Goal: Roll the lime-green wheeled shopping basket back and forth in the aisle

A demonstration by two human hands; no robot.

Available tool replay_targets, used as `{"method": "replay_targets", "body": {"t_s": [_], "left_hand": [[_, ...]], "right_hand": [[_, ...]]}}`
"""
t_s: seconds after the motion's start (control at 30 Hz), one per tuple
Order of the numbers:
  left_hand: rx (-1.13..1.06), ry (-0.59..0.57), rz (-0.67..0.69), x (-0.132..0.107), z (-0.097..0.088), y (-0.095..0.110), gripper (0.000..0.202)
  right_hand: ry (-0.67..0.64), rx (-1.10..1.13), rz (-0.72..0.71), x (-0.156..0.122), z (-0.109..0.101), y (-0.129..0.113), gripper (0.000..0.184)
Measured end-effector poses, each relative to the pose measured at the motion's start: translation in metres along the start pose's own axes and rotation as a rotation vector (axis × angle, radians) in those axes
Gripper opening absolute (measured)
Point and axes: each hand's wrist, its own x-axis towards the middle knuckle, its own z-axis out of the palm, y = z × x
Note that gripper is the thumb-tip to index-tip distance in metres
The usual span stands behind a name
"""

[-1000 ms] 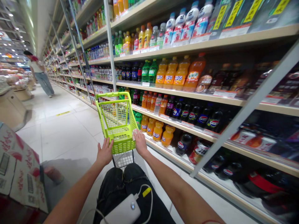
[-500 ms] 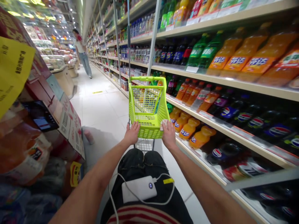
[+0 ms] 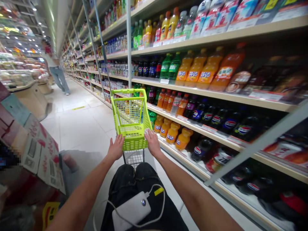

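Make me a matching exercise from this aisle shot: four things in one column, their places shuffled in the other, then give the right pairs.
Things:
1. White power bank
2. Lime-green shopping basket
3. Pepsi bottles
4. Distant shopper

Places:
a. Between the left hand and right hand
b. Far down the aisle, on the left
c. On the person's dark jeans
d. On the shelves to the right

Pairs: 1-c, 2-a, 3-d, 4-b

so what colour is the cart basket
The basket is lime green, clearest in the head view.
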Motion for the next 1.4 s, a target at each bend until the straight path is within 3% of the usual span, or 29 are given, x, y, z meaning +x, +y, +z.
{"method": "replay_targets", "body": {"t_s": [0.07,0.13,0.3,0.4,0.53,0.6,0.7,0.87,0.97,1.1,1.17,1.27,1.4], "left_hand": [[0.011,-0.002,-0.004,0.003,0.000,-0.001,0.070],[0.016,-0.010,-0.012,0.006,-0.001,0.001,0.070],[0.037,-0.028,-0.031,0.011,-0.007,0.005,0.068],[0.065,-0.016,-0.028,0.009,-0.008,0.005,0.071],[0.067,-0.010,-0.007,0.005,-0.004,0.004,0.076],[0.055,-0.016,-0.016,0.005,-0.003,0.005,0.076],[0.044,-0.034,-0.029,0.007,-0.004,0.008,0.075],[0.068,-0.028,0.001,0.007,-0.006,0.004,0.076],[0.084,-0.022,0.022,0.006,-0.006,0.000,0.077],[0.079,-0.027,0.018,0.005,-0.004,-0.002,0.077],[0.073,-0.021,0.013,0.006,-0.003,-0.001,0.076],[0.067,-0.023,0.005,0.008,-0.005,0.004,0.076],[0.015,-0.022,0.012,0.005,-0.006,0.002,0.075]], "right_hand": [[0.026,-0.003,0.088,0.000,-0.003,0.006,0.037],[0.032,0.013,0.135,0.001,0.000,-0.007,0.037],[-0.064,0.112,-0.030,0.008,0.013,-0.058,0.039],[-0.088,0.097,-0.043,0.009,0.007,-0.049,0.037],[-0.044,0.035,0.110,0.006,-0.009,-0.006,0.035],[-0.014,0.031,0.175,0.005,-0.011,0.002,0.036],[-0.028,0.067,0.153,0.007,-0.004,-0.019,0.037],[-0.092,0.132,-0.075,0.014,0.010,-0.070,0.037],[-0.108,0.112,-0.088,0.014,0.005,-0.061,0.035],[-0.083,0.053,0.064,0.010,-0.010,-0.021,0.035],[-0.062,0.032,0.137,0.008,-0.012,-0.013,0.035],[-0.054,0.040,0.127,0.008,-0.005,-0.028,0.038],[-0.102,0.102,-0.042,0.015,0.008,-0.066,0.039]]}}
